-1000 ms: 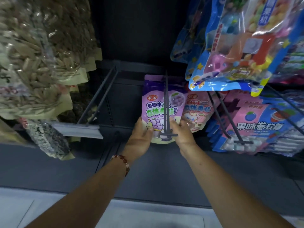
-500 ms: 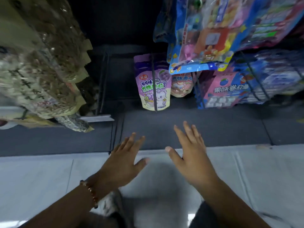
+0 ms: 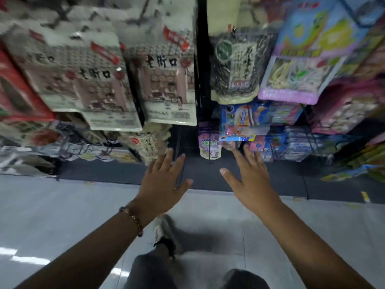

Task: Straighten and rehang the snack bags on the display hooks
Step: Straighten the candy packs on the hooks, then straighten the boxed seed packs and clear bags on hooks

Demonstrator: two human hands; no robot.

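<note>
Open gap below the purple snack bag [image 3: 210,147], crowded racks on every other side

Directly under the purple snack bag lies bare dark shelf base [image 3: 208,176] and then pale floor [image 3: 52,215], where the left hand [image 3: 164,180] and right hand [image 3: 250,184] hover with fingers spread, touching nothing. Left of that bag a narrow dark slot runs up the rack, bounded by the seed bags [image 3: 150,142]. Right of it, blue and pink bags [image 3: 268,147] crowd close, and a blue packet [image 3: 239,122] overhangs its upper right corner. Above it, large white bags [image 3: 166,80] hang low and block the way from the top. A thin black hook [image 3: 209,142] juts out across the bag's front.
</note>
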